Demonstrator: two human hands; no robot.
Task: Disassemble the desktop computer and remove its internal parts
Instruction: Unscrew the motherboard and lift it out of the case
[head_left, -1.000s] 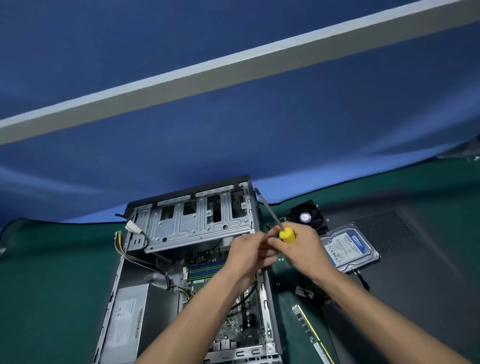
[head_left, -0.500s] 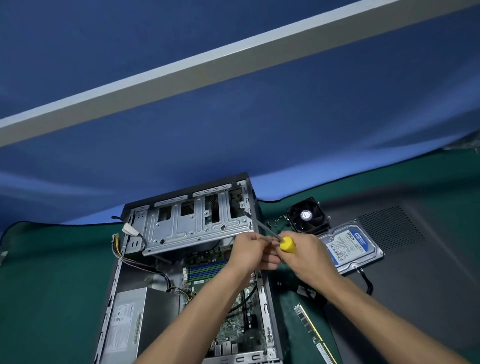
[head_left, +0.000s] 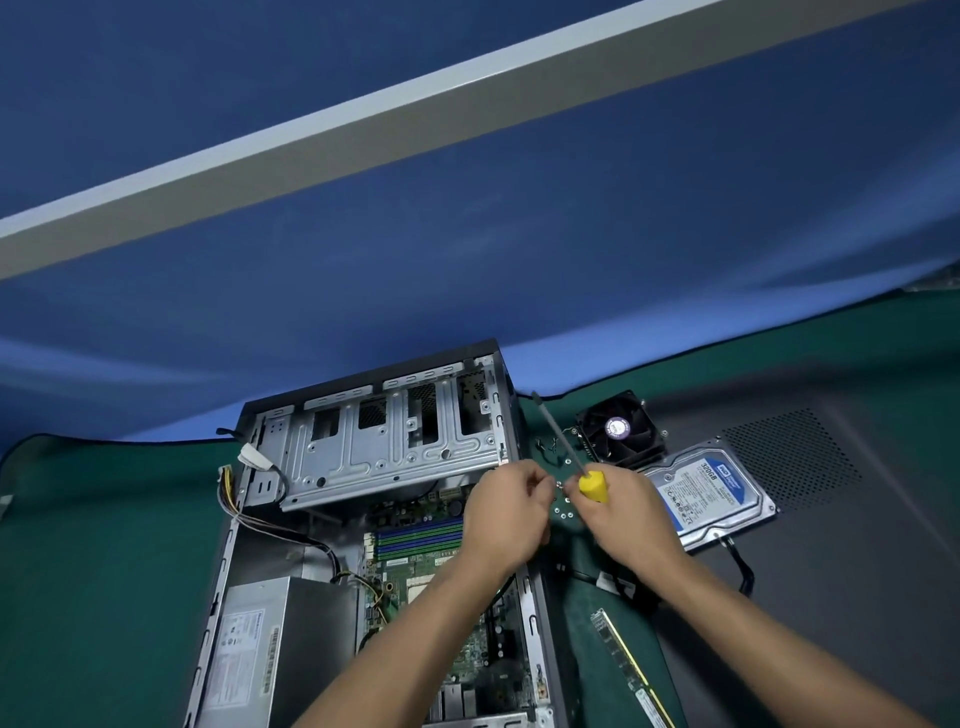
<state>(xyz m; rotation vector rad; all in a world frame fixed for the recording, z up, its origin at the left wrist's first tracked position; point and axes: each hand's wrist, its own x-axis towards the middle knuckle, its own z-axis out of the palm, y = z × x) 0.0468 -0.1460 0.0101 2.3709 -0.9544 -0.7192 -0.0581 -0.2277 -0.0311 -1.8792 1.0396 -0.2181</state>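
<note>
From the head view, the case (head_left: 363, 519) lies on its side on the green tabletop (head_left: 104, 545), side panel off and interior exposed. Its far end holds a bare silver drive cage (head_left: 384, 447) with punched slots; nearer lies the green board (head_left: 415, 561) with blue and green memory slots, and a grey power supply (head_left: 270, 644) sits in the near left corner, with a bundle of yellow and black wires (head_left: 228, 493) running along the left wall

The left hand (head_left: 506, 512) hangs over the case's right wall, just past the drive cage's near right corner, its fingers (head_left: 537, 486) curled inward; what they hold, if anything, cannot be told. The right hand (head_left: 623, 514) is just right of it, apart from the left fingers by a narrow gap, and its fingers are wrapped round the yellow handle of a screwdriver (head_left: 592, 486), whose shaft slants up and away to the left, past the case's right wall

Small screws (head_left: 563, 514) lie on the tabletop below the gap between the two sets of fingers. Beyond the right fingers sits a black fan (head_left: 618, 428); to their right a hard drive (head_left: 711, 493) with a blue and white label lies flat on a dark panel (head_left: 831, 519). A memory stick (head_left: 628, 667) lies nearer, under the right forearm
</note>
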